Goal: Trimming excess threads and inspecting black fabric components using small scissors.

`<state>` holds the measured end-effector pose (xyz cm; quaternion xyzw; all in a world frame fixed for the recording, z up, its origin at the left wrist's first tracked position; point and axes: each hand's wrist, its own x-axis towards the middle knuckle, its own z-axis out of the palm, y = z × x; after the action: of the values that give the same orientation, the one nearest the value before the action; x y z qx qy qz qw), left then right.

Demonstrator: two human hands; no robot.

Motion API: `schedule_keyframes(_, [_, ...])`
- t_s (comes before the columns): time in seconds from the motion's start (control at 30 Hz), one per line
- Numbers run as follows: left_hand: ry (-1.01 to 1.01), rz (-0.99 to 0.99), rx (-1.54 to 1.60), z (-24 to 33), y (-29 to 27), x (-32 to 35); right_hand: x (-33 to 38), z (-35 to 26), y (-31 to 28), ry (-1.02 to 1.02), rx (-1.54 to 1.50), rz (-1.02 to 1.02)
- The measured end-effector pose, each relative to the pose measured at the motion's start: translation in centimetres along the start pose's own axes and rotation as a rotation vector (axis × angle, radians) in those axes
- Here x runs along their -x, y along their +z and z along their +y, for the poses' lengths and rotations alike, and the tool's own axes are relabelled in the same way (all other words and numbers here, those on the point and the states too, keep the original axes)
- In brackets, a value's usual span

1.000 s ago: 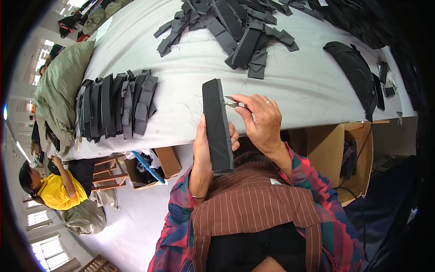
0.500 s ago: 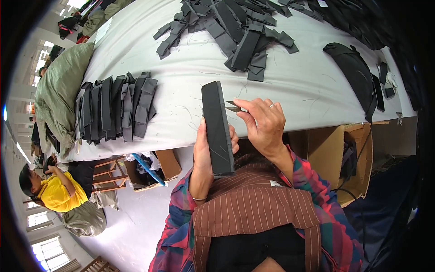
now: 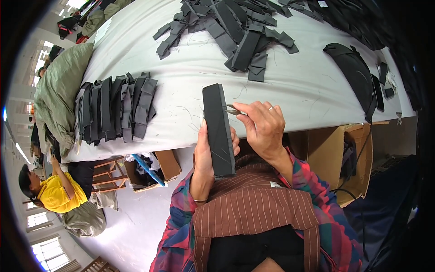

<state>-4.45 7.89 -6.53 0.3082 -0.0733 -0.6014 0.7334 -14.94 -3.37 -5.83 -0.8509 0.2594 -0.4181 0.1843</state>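
Note:
My left hand (image 3: pixel 203 156) grips a long dark grey folded fabric strip (image 3: pixel 218 131), held almost upright in front of my apron. The thumb lies along its left edge, and the fingers come round the right edge from behind. In my right hand (image 3: pixel 265 127), thumb and forefinger pinch a pair of small pointed metal thread snips (image 3: pixel 232 110). Their tips are at the strip's right edge, in its upper half; whether they touch the fabric is hard to tell. Loose thread ends cling to the lower face of the strip.
Similar strips lie in a row (image 3: pixel 113 109) at the left of the white-covered table (image 3: pixel 181 81), with a loose heap (image 3: pixel 231 36) at the back. A black curved fabric piece (image 3: pixel 351 75) and a phone (image 3: pixel 377 93) lie right. Cardboard boxes (image 3: pixel 317 149) stand below. A person in yellow (image 3: pixel 63 192) sits left.
The snips' blades, spread apart before, are now closer together at the strip's edge. The strip has shifted very slightly. The person in yellow has lowered their hands.

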Motion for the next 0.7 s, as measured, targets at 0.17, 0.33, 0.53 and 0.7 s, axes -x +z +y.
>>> schedule_keyframes(0.17, [0.009, 0.038, -0.080, 0.0, 0.5, 0.1, -0.2, -0.1, 0.1, -0.006, 0.013, 0.001])
schedule_keyframes(0.33, [-0.045, 0.010, 0.039, 0.0, 0.7, 0.2, -0.1, -0.2, 0.6, 0.108, -0.142, 0.062])
schedule_keyframes(0.53, [-0.033, 0.005, -0.002, -0.1, 0.7, 0.2, -0.1, 0.1, -0.1, -0.013, 0.041, -0.003])
schedule_keyframes(0.7, [-0.024, 0.099, -0.104, -0.4, 0.3, 0.3, -0.6, 1.0, -0.1, 0.126, -0.226, 0.010])
